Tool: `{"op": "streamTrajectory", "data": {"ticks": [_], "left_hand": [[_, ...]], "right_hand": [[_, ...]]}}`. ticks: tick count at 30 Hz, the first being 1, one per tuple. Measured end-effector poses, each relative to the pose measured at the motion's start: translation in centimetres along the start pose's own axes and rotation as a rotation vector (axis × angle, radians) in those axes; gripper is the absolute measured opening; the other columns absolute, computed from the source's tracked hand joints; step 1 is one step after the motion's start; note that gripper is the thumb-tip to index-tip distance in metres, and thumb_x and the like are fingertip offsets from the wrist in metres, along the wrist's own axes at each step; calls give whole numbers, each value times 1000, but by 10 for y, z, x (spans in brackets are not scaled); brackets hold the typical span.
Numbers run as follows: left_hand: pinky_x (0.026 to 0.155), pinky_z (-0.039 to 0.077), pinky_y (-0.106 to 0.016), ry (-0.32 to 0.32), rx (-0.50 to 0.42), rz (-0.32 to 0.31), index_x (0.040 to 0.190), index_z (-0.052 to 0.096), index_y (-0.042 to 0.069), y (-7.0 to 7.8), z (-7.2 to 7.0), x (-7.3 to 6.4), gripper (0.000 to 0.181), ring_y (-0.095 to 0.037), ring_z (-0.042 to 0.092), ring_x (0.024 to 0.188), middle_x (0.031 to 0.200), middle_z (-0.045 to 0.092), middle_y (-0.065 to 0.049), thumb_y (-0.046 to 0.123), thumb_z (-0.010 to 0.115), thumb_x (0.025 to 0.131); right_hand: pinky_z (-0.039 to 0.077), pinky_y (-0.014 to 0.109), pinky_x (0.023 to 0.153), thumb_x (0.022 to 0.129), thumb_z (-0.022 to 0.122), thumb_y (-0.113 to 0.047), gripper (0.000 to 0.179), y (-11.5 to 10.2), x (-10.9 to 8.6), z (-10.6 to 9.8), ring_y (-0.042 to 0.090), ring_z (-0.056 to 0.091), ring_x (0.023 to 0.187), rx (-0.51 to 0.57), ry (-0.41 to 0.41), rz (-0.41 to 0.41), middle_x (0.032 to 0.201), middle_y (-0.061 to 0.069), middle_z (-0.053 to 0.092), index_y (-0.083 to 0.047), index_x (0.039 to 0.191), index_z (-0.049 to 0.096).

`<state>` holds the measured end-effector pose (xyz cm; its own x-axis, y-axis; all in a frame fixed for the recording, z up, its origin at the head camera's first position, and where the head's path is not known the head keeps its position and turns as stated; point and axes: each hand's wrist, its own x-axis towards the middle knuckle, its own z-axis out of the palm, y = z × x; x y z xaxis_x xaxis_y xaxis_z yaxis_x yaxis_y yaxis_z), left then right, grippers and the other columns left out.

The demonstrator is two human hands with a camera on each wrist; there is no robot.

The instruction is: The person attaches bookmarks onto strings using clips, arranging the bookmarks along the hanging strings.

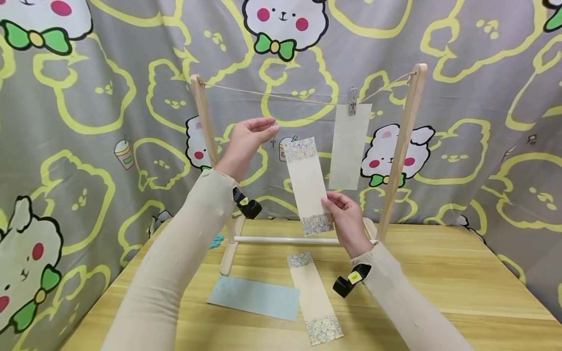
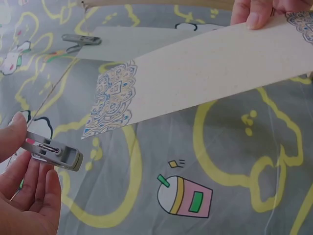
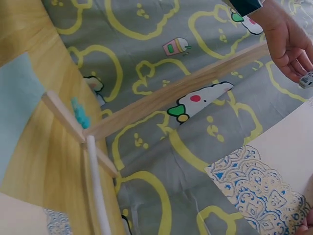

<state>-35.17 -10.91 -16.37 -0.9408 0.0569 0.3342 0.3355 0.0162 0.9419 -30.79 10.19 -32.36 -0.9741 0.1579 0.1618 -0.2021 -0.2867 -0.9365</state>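
Note:
Between thumb and fingers, my left hand [image 1: 248, 144] pinches a small grey clothespin [image 2: 56, 152], just below the sagging string [image 1: 263, 93]. My right hand [image 1: 347, 219] grips a cream paper strip [image 1: 307, 183] near its lower right edge, thumb on the front. Blue lace-like patterns decorate both ends of that strip. Its upper end stands a little apart from the clothespin in the left wrist view. Farther right, a plain pale paper strip [image 1: 350, 151] hangs from the string under another grey clothespin [image 1: 352, 100].
A wooden frame [image 1: 406, 146] holds the string between two posts, with a white rod [image 1: 285, 240] low across it. On the table [image 1: 461, 278] lie a light blue sheet [image 1: 254, 297] and another patterned strip [image 1: 313, 297]. Something teal [image 1: 216, 241] sits by the left post.

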Motion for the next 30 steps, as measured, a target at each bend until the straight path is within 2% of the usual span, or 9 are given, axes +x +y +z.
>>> {"op": "streamTrajectory", "data": {"ticks": [5,10,16,23,30], "left_hand": [[91,47,-27,29,-18,11,112,67,4,8,8,7,31,-13,63,93,98,68,-3,13,73,83],[91,46,-26,37,-13,13,112,67,5,16,15,12,31,-14,63,95,102,68,-5,13,73,83],[91,45,-23,32,27,43,113,67,6,25,24,14,32,-12,62,100,107,68,-6,15,73,83],[86,47,-19,42,49,108,111,68,5,39,35,18,30,-14,64,95,102,69,-7,17,72,84],[85,46,-16,30,78,134,113,67,6,51,43,21,31,-12,62,97,106,68,-6,19,71,85]], "right_hand": [[49,16,73,88,65,-4,21,-6,6,6,6,57,80,8,11,-8,89,-3,62,0,108,60],[50,15,71,88,64,-1,14,-11,12,8,6,58,77,37,37,-26,85,-4,64,-3,102,62],[48,15,68,85,68,-2,11,-19,17,10,6,58,75,98,37,-52,85,-1,64,-10,92,65],[48,13,68,88,64,-1,13,-28,22,13,5,58,76,98,50,-52,83,-6,63,-7,98,61],[48,14,67,85,67,0,12,-33,28,17,5,59,73,149,65,-77,82,-3,65,-11,89,66]]}}
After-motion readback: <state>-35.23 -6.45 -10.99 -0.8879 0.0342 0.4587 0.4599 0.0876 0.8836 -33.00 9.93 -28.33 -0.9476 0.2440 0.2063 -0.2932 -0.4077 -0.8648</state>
